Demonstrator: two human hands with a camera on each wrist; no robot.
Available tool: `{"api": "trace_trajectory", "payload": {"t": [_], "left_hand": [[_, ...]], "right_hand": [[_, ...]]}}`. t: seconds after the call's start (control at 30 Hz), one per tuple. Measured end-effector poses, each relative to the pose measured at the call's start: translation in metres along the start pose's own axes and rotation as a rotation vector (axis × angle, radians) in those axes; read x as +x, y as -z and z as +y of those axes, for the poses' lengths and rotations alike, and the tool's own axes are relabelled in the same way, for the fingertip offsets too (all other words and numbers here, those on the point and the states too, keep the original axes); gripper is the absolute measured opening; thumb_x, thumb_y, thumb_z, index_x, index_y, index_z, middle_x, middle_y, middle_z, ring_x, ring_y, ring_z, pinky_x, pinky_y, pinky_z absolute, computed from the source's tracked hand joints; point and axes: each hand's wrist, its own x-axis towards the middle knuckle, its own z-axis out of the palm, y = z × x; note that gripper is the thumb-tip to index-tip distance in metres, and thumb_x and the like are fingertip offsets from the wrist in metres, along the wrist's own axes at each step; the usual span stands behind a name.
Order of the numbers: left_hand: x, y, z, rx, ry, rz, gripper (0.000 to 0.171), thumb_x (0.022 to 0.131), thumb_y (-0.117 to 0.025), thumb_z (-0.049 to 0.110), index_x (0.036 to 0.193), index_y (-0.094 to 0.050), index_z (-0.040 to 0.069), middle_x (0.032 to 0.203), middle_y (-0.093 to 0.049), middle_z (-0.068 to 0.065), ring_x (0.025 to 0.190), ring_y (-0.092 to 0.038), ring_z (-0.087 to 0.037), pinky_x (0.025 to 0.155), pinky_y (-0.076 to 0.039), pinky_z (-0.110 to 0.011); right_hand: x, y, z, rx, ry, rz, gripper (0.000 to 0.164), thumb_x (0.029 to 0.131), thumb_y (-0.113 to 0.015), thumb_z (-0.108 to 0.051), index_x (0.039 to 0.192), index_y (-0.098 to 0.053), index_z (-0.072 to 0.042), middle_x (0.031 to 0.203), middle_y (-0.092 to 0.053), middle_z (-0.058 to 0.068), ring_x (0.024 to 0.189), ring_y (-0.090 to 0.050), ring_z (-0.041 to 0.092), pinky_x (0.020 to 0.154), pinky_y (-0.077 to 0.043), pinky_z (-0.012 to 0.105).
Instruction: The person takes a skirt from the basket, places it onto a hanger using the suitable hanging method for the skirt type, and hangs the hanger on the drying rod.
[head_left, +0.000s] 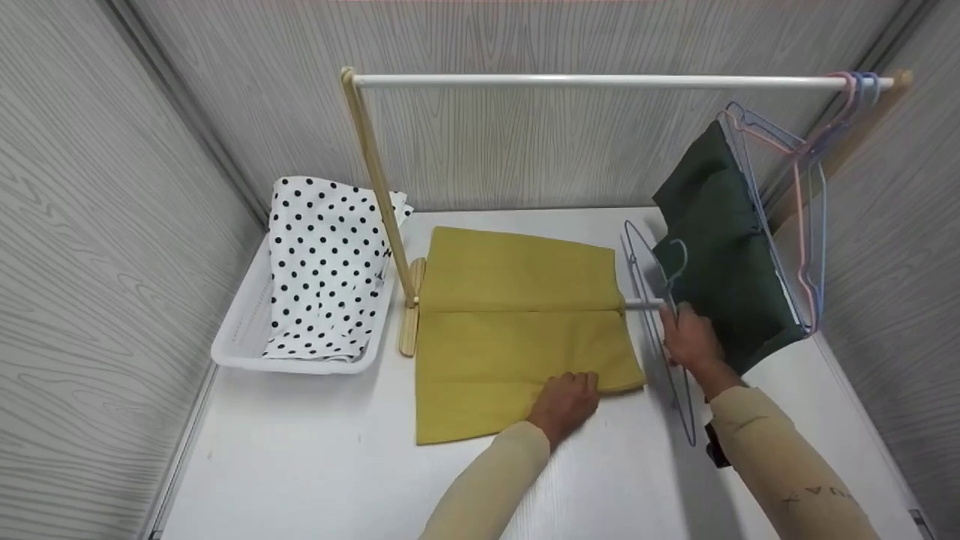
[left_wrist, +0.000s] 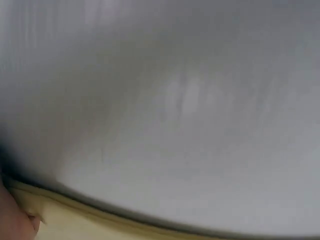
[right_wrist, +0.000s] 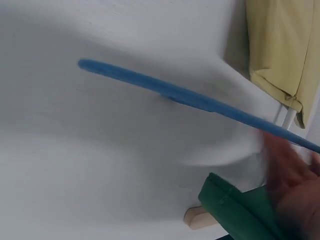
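A mustard-yellow cloth (head_left: pixel 517 277) lies spread on the table, over the rack's low bar (head_left: pixel 643 304). My left hand (head_left: pixel 566 405) grips its near edge, with the fingers curled; the left wrist view catches only a fingertip (left_wrist: pixel 22 222) at that edge. To the right of the cloth, my right hand (head_left: pixel 691 341) holds a blue clothes hanger (right_wrist: pixel 150 82) near its hook, tilted on edge above the table. The right hand is blurred in its wrist view. Just beyond it hangs a dark green cloth (head_left: pixel 720 247) on a hanger.
The rack's white top rail (head_left: pixel 600 80) spans the back between wooden posts. Pink and blue hangers (head_left: pixel 806 157) hang at its right end. On the left, a white basket (head_left: pixel 300 366) holds a polka-dot cloth (head_left: pixel 326 262), beside the rack's wooden foot (head_left: pixel 410 330).
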Motion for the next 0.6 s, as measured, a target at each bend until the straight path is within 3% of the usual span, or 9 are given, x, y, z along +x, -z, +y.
{"api": "trace_trajectory", "payload": {"t": [0.1, 0.17, 0.3, 0.43, 0.5, 0.6], "left_hand": [[0.005, 0.003, 0.006, 0.036, 0.002, 0.037, 0.01, 0.092, -0.057, 0.024, 0.084, -0.052, 0.021, 0.062, -0.054, 0.013, 0.05, -0.051, -0.002, 0.041, -0.041, -0.023], [0.006, 0.006, 0.01, 0.016, 0.046, 0.029, 0.014, 0.09, -0.059, 0.027, 0.083, -0.048, 0.022, 0.054, -0.052, 0.013, 0.045, -0.048, -0.002, 0.039, -0.039, -0.024], [0.009, 0.01, 0.011, -0.068, 0.127, -0.057, 0.018, 0.09, -0.061, 0.029, 0.088, -0.045, 0.021, 0.052, -0.053, 0.013, 0.044, -0.051, -0.004, 0.04, -0.041, -0.025], [0.01, 0.016, 0.006, -0.2, 0.163, -0.117, 0.013, 0.094, -0.06, 0.026, 0.098, -0.051, 0.019, 0.064, -0.059, 0.008, 0.052, -0.058, -0.009, 0.043, -0.044, -0.027], [0.011, 0.019, 0.002, -0.258, 0.184, -0.088, 0.011, 0.096, -0.059, 0.025, 0.1, -0.053, 0.016, 0.068, -0.059, 0.005, 0.054, -0.059, -0.011, 0.043, -0.045, -0.028], [0.016, 0.024, -0.006, -0.308, 0.237, 0.02, 0.01, 0.096, -0.059, 0.024, 0.099, -0.057, 0.015, 0.07, -0.059, 0.003, 0.054, -0.06, -0.012, 0.043, -0.046, -0.028]], "right_hand": [[-0.001, 0.001, -0.002, -0.061, 0.07, 0.166, 0.051, 0.106, -0.026, -0.049, 0.103, -0.047, -0.003, 0.082, -0.053, 0.016, 0.07, -0.054, 0.031, 0.06, -0.041, 0.044], [-0.001, 0.0, -0.003, -0.069, 0.099, 0.227, 0.047, 0.107, -0.028, -0.045, 0.099, -0.048, -0.003, 0.081, -0.051, 0.017, 0.073, -0.051, 0.033, 0.062, -0.041, 0.048], [-0.001, 0.001, -0.009, -0.104, 0.139, 0.284, 0.042, 0.108, -0.034, -0.037, 0.095, -0.051, 0.0, 0.081, -0.055, 0.019, 0.074, -0.055, 0.035, 0.066, -0.043, 0.052], [-0.001, 0.004, -0.016, -0.142, 0.166, 0.297, 0.034, 0.106, -0.04, -0.031, 0.096, -0.052, -0.001, 0.078, -0.056, 0.017, 0.069, -0.056, 0.033, 0.062, -0.045, 0.049], [-0.001, 0.007, -0.019, -0.17, 0.196, 0.298, 0.032, 0.106, -0.041, -0.029, 0.093, -0.053, -0.001, 0.074, -0.055, 0.015, 0.064, -0.056, 0.031, 0.058, -0.045, 0.048], [0.0, 0.012, -0.023, -0.259, 0.254, 0.304, 0.033, 0.104, -0.043, -0.025, 0.084, -0.053, -0.001, 0.068, -0.052, 0.014, 0.058, -0.053, 0.028, 0.052, -0.045, 0.046]]}}
